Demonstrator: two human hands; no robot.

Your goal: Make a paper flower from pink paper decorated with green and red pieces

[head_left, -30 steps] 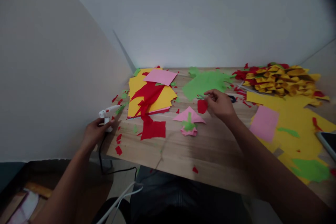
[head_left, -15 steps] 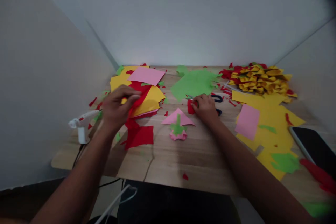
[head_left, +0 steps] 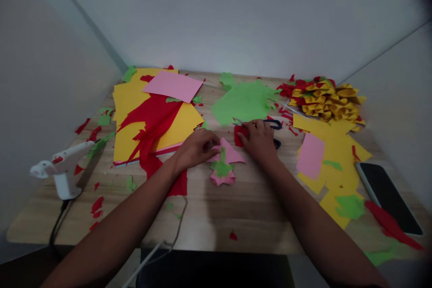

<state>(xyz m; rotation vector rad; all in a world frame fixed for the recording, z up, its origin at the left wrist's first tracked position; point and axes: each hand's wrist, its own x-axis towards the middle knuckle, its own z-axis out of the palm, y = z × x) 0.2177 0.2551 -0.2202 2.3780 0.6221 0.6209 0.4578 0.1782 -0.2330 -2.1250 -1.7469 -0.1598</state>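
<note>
A pink paper flower (head_left: 232, 155) with green crepe paper (head_left: 222, 167) on its middle lies flat on the table in front of me. My left hand (head_left: 197, 148) is at its left edge, fingers loosely curved and thumb apart; whether the tips touch the paper I cannot tell. To the right, my right hand (head_left: 260, 140) rests low with thumb and fingers closed on a small red paper piece (head_left: 238, 136). Under and behind that hand lie scissors (head_left: 276, 124) with dark handles, partly covered. Torn red crepe paper (head_left: 155, 126) extends beneath my left wrist.
Yellow sheets (head_left: 130, 103) and a pink sheet (head_left: 173, 85) are stacked at left. A white glue gun (head_left: 65, 166) stands on the left with its cord. Green crepe paper (head_left: 241, 101) lies behind. On the right are yellow folded pieces (head_left: 329, 99), yellow paper (head_left: 347, 153) and a phone (head_left: 388, 198).
My left hand has let go of the red crepe paper and moved right, to the pink flower. The right hand stays at the red piece. The view has shifted, showing more table at left.
</note>
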